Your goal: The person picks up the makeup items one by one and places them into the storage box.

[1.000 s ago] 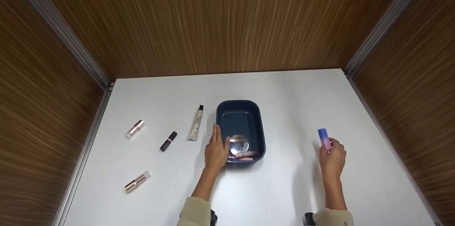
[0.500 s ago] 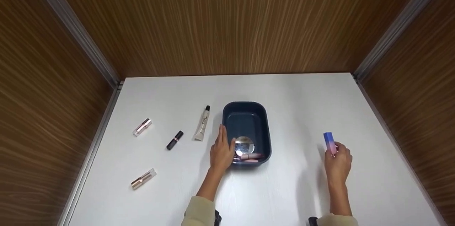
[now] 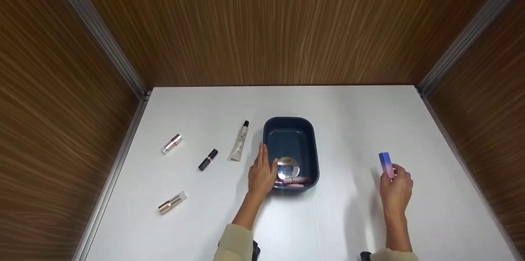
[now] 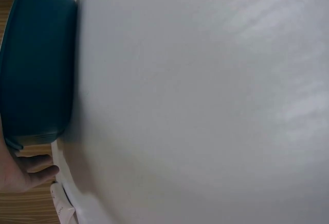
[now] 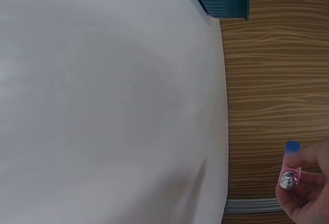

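Note:
My left hand [image 3: 262, 175] rests at the left wall of a dark blue bin [image 3: 313, 150], its thumb over the rim and its straight fingers along the outside. In the left wrist view, fingers [image 4: 43, 175] stretch past the bin's end. Inside the bin lie a round mirror [image 3: 288, 167] and pink cosmetic tubes [image 3: 296, 180], partly hidden by the near wall. Off to the right, my right hand [image 3: 396, 191] pinches a blue-to-pink square cosmetic tube [image 3: 386, 164] above the table. Its round silver end [image 5: 289, 181] shows in the right wrist view.
Left of the bin lie a cream squeeze tube [image 3: 240, 142] with a black cap, a black lipstick [image 3: 208, 160], and two clear-and-rose-gold lipsticks, one far [image 3: 171, 144] and one near [image 3: 172, 202]. Wood-grain walls [image 3: 287, 27] enclose the white table [image 3: 340, 220] at the back and sides.
The whole head view has shifted, so everything appears further right. Relative to the table, both hands, the bin and the held tube look almost unmoved.

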